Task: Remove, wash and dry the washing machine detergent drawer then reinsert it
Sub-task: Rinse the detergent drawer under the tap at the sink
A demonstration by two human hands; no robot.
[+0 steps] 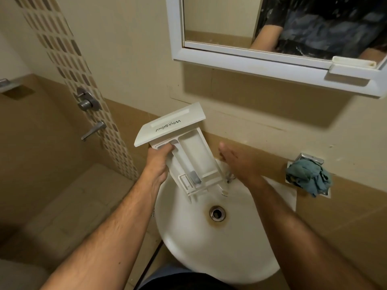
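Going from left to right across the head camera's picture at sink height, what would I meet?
Wall tap lever → left hand → detergent drawer → right hand → blue cloth.

White plastic detergent drawer (184, 151), front panel up and away, tilted above sink (209, 248); open compartments face viewer, grey insert near lower end.

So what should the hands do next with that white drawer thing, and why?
Probably turn on the tap. The left hand holds the detergent drawer tilted over the sink, its lower end beside the spout, and the right hand is flat above the tap. No water seems to be running, so washing has not begun.
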